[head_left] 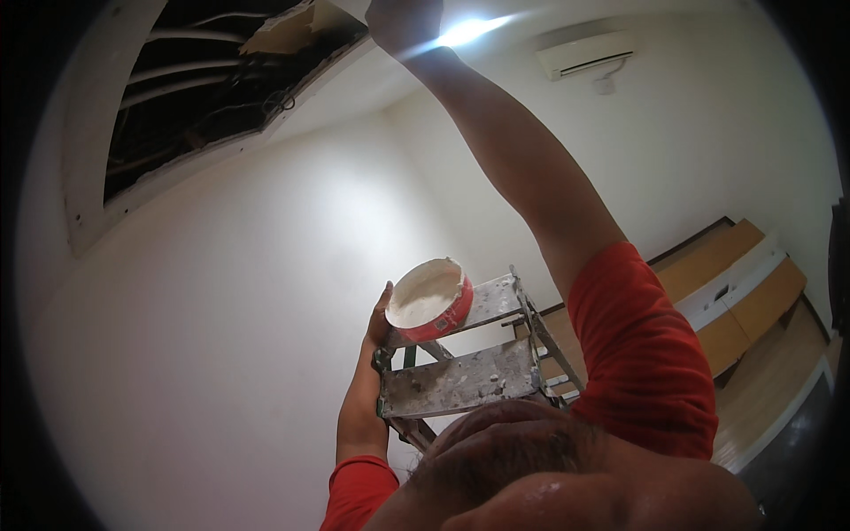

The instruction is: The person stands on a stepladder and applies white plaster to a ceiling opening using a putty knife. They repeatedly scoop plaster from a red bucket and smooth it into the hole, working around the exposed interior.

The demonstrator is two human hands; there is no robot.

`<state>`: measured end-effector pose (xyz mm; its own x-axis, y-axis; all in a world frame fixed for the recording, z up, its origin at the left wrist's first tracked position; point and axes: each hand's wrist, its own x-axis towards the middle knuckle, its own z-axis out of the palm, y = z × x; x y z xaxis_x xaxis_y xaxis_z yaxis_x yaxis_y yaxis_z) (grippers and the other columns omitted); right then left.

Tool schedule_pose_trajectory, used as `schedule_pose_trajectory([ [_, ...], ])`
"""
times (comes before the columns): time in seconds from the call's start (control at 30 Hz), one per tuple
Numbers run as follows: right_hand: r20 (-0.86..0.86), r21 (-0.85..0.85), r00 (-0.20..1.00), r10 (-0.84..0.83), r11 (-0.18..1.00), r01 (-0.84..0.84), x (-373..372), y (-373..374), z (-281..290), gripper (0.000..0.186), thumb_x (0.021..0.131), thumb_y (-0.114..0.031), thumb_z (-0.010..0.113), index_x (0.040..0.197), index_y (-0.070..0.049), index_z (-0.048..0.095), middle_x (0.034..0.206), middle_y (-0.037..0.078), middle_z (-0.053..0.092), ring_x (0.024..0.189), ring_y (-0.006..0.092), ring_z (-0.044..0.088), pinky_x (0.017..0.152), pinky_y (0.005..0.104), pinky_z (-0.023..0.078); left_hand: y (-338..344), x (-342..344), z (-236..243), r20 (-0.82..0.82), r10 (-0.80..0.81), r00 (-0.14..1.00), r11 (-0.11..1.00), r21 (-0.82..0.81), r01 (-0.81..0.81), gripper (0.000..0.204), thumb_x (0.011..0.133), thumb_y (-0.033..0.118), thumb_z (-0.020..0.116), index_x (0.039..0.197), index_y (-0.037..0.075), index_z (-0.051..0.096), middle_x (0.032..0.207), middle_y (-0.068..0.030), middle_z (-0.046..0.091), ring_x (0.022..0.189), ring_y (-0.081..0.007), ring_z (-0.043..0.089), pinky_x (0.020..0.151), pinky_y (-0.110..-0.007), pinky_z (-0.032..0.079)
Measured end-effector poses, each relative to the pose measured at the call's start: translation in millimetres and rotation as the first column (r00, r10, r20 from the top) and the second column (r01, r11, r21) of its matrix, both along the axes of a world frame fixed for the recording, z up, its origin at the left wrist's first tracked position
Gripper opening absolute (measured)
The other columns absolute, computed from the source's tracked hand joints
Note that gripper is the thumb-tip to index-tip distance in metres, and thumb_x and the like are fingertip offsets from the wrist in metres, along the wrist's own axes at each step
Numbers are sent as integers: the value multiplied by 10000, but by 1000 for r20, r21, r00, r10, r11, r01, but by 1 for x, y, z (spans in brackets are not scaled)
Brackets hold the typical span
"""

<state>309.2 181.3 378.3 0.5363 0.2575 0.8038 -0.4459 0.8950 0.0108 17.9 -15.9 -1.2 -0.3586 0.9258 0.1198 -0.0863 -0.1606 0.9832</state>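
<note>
Red bucket [450, 317] of white paste [423, 305] sits on the spattered stepladder [460, 388], left hand [381, 319] loosely open against the bucket's side, right hand [405, 22] raised beside the ceiling opening [190, 93], its grip impossible to tell.

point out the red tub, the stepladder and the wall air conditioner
red tub [456, 311], head view: its red outer wall
stepladder [460, 380], head view: its lower visible step
wall air conditioner [584, 53], head view: its front casing
</note>
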Motion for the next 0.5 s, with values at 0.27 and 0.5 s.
schedule_pose_trajectory([
  [0.27, 182, -19, 983, 39, 999, -36, 4, 10, -2, 430, 992, -36, 500, 1407, -82, 606, 1047, 286, 718, 967, 413, 720, 859, 452, 563, 3, -9, -6, 25, 3, 1000, 1000, 7, -3, 725, 1087, 569, 335, 1381, -55, 557, 1279, -214, 670, 1130, -266, 692, 999, -377, 552],
  [0.5, 2, -12, 994, -111, 994, 112, -22, 54, 11, 396, 1037, -88, 461, 1410, -37, 585, 1187, 272, 681, 1172, 399, 616, 1019, 496, 463, 6, -11, -1, 32, 9, 999, 1000, 7, -9, 724, 1079, 581, 354, 1374, -44, 568, 1267, -195, 681, 1112, -258, 696, 986, -367, 552],
])
